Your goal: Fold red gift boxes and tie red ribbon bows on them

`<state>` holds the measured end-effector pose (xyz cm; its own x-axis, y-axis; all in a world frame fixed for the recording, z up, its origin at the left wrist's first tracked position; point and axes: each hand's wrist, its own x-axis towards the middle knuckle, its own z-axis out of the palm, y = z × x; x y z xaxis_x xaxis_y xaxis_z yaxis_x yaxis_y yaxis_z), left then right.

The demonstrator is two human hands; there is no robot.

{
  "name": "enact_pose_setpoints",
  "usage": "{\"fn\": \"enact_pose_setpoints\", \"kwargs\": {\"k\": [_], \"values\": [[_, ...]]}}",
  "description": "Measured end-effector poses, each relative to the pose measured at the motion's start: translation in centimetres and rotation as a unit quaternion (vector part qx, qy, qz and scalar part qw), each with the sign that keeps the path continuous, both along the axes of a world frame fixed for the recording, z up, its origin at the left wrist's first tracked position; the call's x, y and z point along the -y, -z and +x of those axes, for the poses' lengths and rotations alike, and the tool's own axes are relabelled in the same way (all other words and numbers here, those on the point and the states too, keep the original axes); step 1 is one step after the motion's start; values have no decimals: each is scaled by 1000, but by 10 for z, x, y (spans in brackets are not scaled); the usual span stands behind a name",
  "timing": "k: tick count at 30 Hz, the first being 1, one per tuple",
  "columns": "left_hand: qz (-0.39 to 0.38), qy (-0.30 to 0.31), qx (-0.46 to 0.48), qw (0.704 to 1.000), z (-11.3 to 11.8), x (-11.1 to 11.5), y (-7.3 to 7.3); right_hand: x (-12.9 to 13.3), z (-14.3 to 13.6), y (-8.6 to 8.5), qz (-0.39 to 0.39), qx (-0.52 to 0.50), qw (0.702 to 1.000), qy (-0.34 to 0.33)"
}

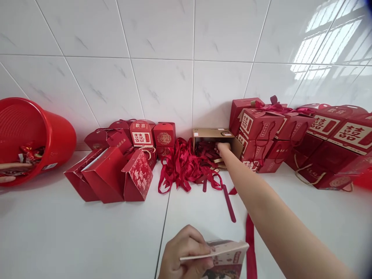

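Near the bottom of the view, my left hand (186, 252) is closed on a small printed paper box (228, 257) with a white edge, cut off by the lower border. My right arm stretches forward, and my right hand (223, 148) is inside an open cardboard box (213, 133) lying against the wall. Dark red strips (205, 150) fill that box around the fingers, which are partly hidden. A heap of red ribbons (186, 164) spills out just left of it. One dark red strip (229, 204) and a long red ribbon (251, 244) lie on the white surface below.
Red gift boxes (261, 124) are stacked on the right, with more (337, 143) beyond. Several red boxes (141, 137) and open red bags (109, 176) stand left of the ribbons. At far left, another person's hand (8, 172) reaches into a tipped red basket (59, 130). A tiled wall closes the back.
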<state>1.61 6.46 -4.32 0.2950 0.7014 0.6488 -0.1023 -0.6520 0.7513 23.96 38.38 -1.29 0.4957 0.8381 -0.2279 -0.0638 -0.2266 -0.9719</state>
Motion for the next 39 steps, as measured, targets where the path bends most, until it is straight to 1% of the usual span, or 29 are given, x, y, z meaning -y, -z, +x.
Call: {"fn": "enact_pose_setpoints", "kwargs": {"k": [4,8,11,13,15,17,18,20,21,23,25,26,27,28,30,32,35,39], "values": [[-7,-23,-6,1000,3,3,-4,18,3,-3,29,-28,999,-33],[-24,-41,-25,999,4,7,-8,51,4,-9,82,-57,990,-96],[-16,-51,-41,998,4,6,-13,89,3,-11,128,-76,975,-167],[-13,-63,-51,997,4,2,-16,120,5,-15,170,-85,957,-221],[-33,-86,-65,994,3,-3,-20,154,9,-23,218,-90,933,-272],[-62,-122,-81,987,1,-7,-28,188,14,-35,269,-88,909,-306],[-61,-141,-82,985,0,-8,-34,204,17,-43,291,-86,899,-316],[-16,-178,-67,982,0,-5,-53,235,20,-58,332,-74,878,-336],[17,-192,-56,980,2,-2,-66,249,21,-64,355,-65,864,-351],[67,-202,-55,976,9,7,-95,275,19,-75,409,-50,821,-395],[84,-179,-92,976,20,17,-123,296,14,-82,445,-48,776,-444],[85,-164,-110,977,25,22,-134,304,11,-83,449,-53,761,-466],[85,-145,-123,978,31,26,-142,312,8,-83,447,-61,750,-484],[82,-126,-131,980,36,29,-147,318,6,-83,442,-68,743,-498],[73,-96,-135,983,43,33,-150,327,2,-81,430,-82,741,-509],[62,-81,-133,986,45,35,-147,332,-1,-79,421,-95,744,-510],[53,-75,-115,989,45,34,-141,335,-5,-77,419,-109,747,-504],[71,-80,-80,991,46,33,-138,337,-10,-77,431,-116,755,-481]]}}
